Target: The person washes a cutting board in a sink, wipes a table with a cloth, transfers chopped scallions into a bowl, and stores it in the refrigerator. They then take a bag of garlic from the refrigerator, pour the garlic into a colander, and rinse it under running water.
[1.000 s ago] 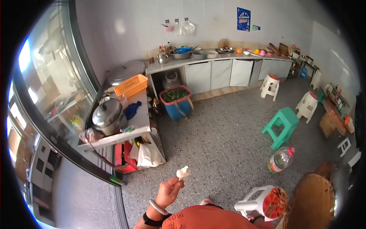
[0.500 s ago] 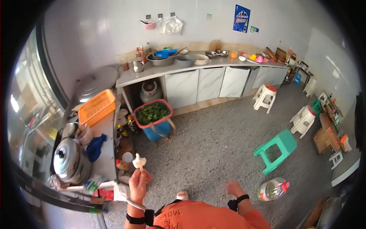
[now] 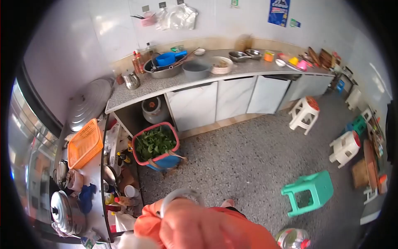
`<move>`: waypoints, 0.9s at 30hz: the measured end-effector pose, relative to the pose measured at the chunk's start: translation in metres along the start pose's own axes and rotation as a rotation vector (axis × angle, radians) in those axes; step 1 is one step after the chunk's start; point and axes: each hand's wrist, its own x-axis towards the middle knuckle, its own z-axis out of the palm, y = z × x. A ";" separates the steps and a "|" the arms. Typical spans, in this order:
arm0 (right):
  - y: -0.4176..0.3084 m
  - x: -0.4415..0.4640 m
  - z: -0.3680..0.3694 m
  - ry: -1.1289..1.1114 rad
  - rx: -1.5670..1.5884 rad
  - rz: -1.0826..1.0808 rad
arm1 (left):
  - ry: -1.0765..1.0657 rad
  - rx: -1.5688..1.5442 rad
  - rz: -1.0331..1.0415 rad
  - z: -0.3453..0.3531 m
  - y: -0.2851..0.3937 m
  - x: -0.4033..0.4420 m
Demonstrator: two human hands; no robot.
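My left hand (image 3: pixel 192 226) is raised close to the camera, large and blurred, with its fingers curled. A pale bangle (image 3: pixel 182 196) circles that wrist. At the bottom edge, by the curled fingers, shows a blurred white lump (image 3: pixel 137 241); it looks like the piece on a thin stick gripped in this hand earlier, perhaps an ice cream. The stick itself is hidden now. An orange sleeve (image 3: pixel 147 222) and the orange shirt (image 3: pixel 244 227) surround the hand. My right hand is out of sight.
A blue tub (image 3: pixel 166 162) of leafy greens stands by the counter (image 3: pixel 143 92) with its basins. At left, a table holds an orange basket (image 3: pixel 85 143) and a lidded pot (image 3: pixel 66 211). A green stool (image 3: pixel 309 193) and a plastic bottle (image 3: pixel 292 238) are on the floor at right.
My left hand has come up and right, close to the camera, with the white lump. My right hand has left the view. The view has shifted, and the bottle sits lower in it.
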 end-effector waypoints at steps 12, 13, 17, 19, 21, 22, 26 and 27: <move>-0.129 0.122 -0.574 0.719 0.554 -0.316 | 0.950 0.683 -0.297 -0.245 -0.016 -0.088; -0.131 0.158 -0.581 0.713 0.457 -0.339 | 1.060 0.751 -0.375 -0.263 -0.007 -0.107; -0.163 0.175 -0.627 0.418 0.365 -0.187 | 1.427 0.995 -0.498 -0.349 0.013 -0.149; -0.159 0.194 -0.653 0.321 0.386 -0.088 | 1.472 1.035 -0.463 -0.397 0.018 -0.150; -0.149 0.225 -0.673 0.624 0.077 -0.100 | 1.414 1.064 -0.452 -0.445 0.020 -0.140; -0.150 0.236 -0.687 0.615 0.093 -0.097 | 1.407 1.061 -0.472 -0.466 0.023 -0.135; -0.178 0.251 -0.792 0.639 0.310 -0.153 | 1.375 1.056 -0.466 -0.530 0.020 -0.128; -0.188 0.256 -0.822 0.728 0.323 -0.188 | 1.420 1.065 -0.462 -0.543 0.019 -0.130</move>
